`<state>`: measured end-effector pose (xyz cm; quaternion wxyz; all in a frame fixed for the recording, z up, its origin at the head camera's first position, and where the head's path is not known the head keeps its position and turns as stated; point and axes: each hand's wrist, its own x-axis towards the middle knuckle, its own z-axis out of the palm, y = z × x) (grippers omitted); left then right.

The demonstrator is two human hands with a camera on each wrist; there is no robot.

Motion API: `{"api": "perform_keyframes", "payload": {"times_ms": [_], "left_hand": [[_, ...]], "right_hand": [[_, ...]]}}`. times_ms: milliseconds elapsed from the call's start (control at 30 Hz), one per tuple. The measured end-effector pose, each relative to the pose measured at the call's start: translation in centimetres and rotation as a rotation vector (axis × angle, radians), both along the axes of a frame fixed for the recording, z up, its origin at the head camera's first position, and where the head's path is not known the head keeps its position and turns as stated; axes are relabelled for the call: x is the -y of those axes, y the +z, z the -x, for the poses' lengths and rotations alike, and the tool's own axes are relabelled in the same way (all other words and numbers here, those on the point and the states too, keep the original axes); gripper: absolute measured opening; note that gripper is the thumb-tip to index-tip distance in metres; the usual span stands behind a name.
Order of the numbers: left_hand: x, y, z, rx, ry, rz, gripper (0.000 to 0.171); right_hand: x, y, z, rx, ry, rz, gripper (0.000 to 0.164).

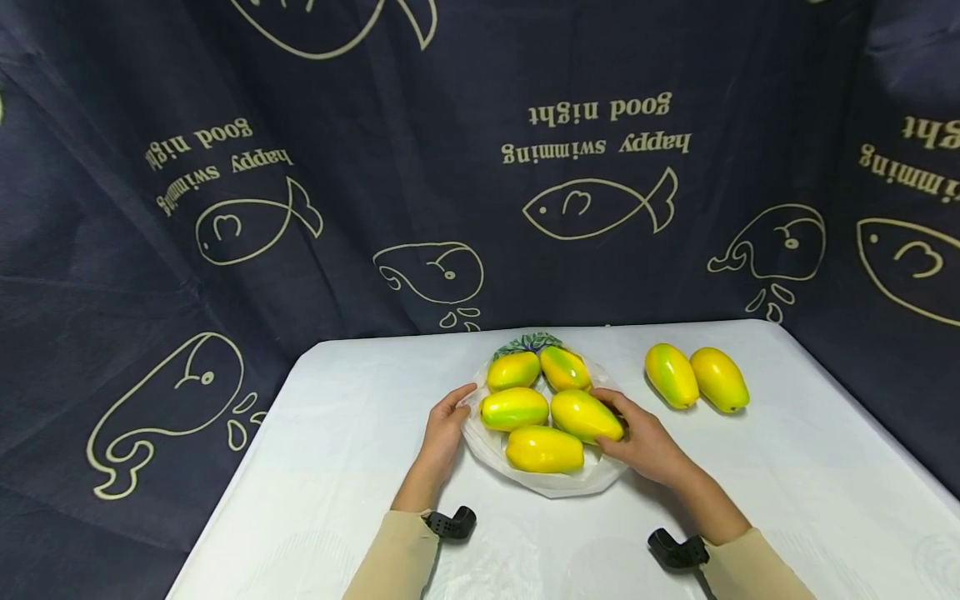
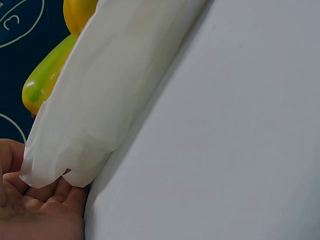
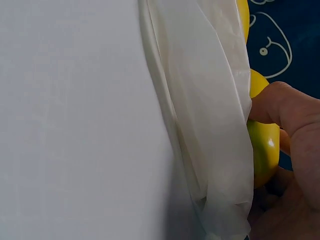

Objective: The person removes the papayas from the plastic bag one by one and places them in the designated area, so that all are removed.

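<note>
A white plastic bag [image 1: 551,485] with a green leafy print lies spread on the table, its sides folded low around several yellow-green papayas [image 1: 545,450]. At its left side my left hand [image 1: 444,429] holds the rim; in the left wrist view, the fingers [image 2: 62,192] sit behind the thin white edge. My right hand [image 1: 645,437] grips the right-hand papaya [image 1: 587,415] inside the bag, thumb at the near side and fingers beyond. In the right wrist view, the bag's wall [image 3: 215,110] partly covers that papaya [image 3: 265,150].
Two more papayas [image 1: 671,377] lie side by side on the white table [image 1: 337,433], to the right of the bag. A dark blue curtain [image 1: 450,183] with fish and whale drawings hangs behind the table and at both sides.
</note>
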<state>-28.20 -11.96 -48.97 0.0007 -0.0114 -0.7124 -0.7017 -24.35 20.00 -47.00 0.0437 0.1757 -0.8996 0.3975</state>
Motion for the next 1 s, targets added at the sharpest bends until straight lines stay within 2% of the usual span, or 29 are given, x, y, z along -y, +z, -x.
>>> {"api": "perform_keyframes", "payload": {"times_ms": [300,533,1000], "left_hand": [[0.1,-0.2,0.2,-0.006,0.0,0.011,0.042],[0.2,-0.4,0.3,-0.006,-0.002,0.005,0.042],[0.2,-0.3,0.3,-0.013,-0.009,-0.003,0.042]], "right_hand": [[-0.1,0.1,-0.2,-0.029,-0.024,0.015,0.07],[-0.3,0.7,-0.5,-0.059,-0.073,0.012,0.07],[-1.0,1.7,-0.6,-0.208,-0.143,0.063,0.067]]}}
